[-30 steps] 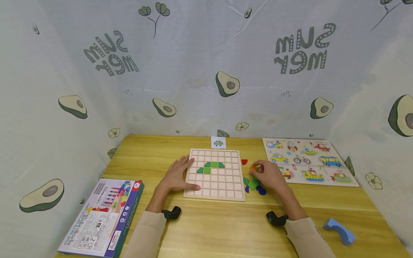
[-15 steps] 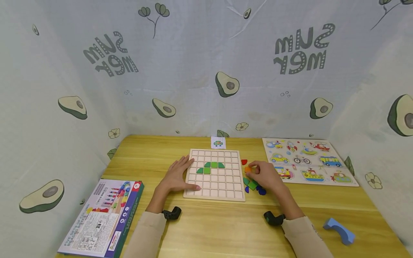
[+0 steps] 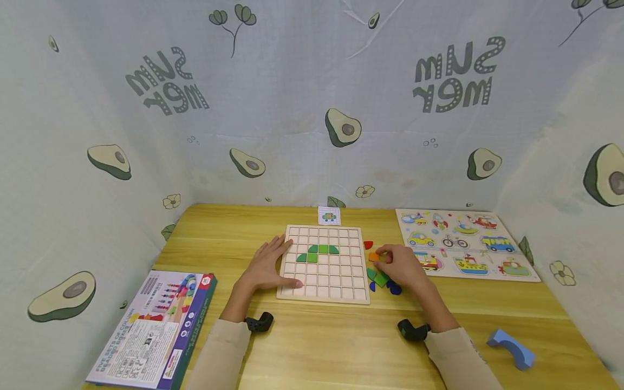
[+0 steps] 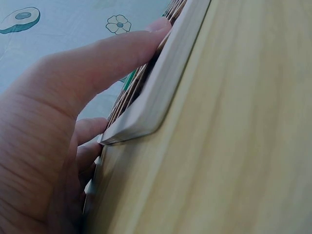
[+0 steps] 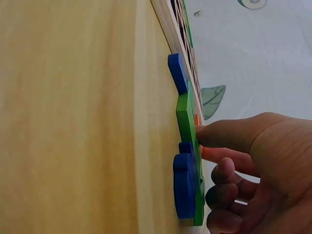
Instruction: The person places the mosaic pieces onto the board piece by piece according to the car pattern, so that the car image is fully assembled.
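Note:
A wooden grid board (image 3: 336,290) carries several green pieces (image 3: 323,249) in its upper cells. My left hand (image 3: 265,268) rests on its left side, fingers spread along the edge and the thumb (image 4: 139,46) lying over the frame. Just off the board's right edge, my right hand (image 3: 404,266) pinches an orange square tile (image 3: 373,257) between thumb and index finger. In the right wrist view the fingers mostly cover that tile. Loose green tiles (image 3: 381,279) and blue rounded tiles (image 3: 395,290) lie below the hand, some partly hidden. A red quarter-round tile (image 3: 368,245) is above it.
A small pattern card (image 3: 329,215) lies behind the board. To the right is a vehicle picture puzzle (image 3: 455,241), with a blue arch block (image 3: 512,348) nearer the front. A boxed bead set (image 3: 151,330) occupies the left side of the table.
My right hand has shifted left from above the tile pile, bringing the orange tile close to the board's right edge, and then stays nearly still. The left hand holds its place.

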Demonstrator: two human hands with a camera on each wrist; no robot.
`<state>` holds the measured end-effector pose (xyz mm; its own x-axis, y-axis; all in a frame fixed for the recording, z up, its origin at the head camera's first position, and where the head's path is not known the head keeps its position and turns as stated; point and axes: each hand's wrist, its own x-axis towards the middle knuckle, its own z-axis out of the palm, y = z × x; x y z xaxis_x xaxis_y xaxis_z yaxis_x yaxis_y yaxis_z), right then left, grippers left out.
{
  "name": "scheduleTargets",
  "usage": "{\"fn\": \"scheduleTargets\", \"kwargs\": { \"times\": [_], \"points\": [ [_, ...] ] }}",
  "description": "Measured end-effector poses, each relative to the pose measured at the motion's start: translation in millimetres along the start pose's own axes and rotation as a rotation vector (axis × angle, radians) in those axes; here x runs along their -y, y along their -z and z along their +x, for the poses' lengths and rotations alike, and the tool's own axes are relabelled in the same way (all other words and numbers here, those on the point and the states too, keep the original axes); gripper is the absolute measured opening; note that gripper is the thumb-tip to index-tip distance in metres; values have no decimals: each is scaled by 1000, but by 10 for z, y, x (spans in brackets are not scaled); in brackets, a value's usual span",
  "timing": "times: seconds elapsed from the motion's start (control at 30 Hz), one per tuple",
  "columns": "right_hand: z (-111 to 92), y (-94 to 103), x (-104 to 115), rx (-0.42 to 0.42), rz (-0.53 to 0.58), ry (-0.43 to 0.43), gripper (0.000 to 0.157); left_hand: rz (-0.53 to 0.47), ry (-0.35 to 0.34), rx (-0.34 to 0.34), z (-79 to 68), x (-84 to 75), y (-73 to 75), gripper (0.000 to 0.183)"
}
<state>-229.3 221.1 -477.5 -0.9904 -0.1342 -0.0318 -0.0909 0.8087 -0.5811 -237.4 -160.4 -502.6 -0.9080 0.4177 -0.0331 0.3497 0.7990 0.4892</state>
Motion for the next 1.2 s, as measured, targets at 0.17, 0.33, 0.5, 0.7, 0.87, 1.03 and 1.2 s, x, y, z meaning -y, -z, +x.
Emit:
{"fn": "scheduleTargets", "kwargs": {
  "times": [0.17,0.33,0.5,0.7,0.87,1.03,1.2],
  "points": [
    [2,-5,16,-11,16,-4,34,-4,-5,-1,-3,1,-2,119],
    [9,-6,62,-32,50,25,35,-6,10,-6,-7,0,0,120],
    [34,-38,142,-64,74,48,34,0,17,-7,7,7,-7,120],
    [54,-105,306,-74,122,99,33,-2,19,-4,14,3,7,120],
    [65,-193,436,-49,135,116,30,3,15,-2,5,7,15,119],
    [80,-293,579,-26,147,117,28,1,9,-10,10,12,3,120],
    [92,-411,724,0,154,128,28,0,1,-4,14,-4,5,120]
  ]
}}
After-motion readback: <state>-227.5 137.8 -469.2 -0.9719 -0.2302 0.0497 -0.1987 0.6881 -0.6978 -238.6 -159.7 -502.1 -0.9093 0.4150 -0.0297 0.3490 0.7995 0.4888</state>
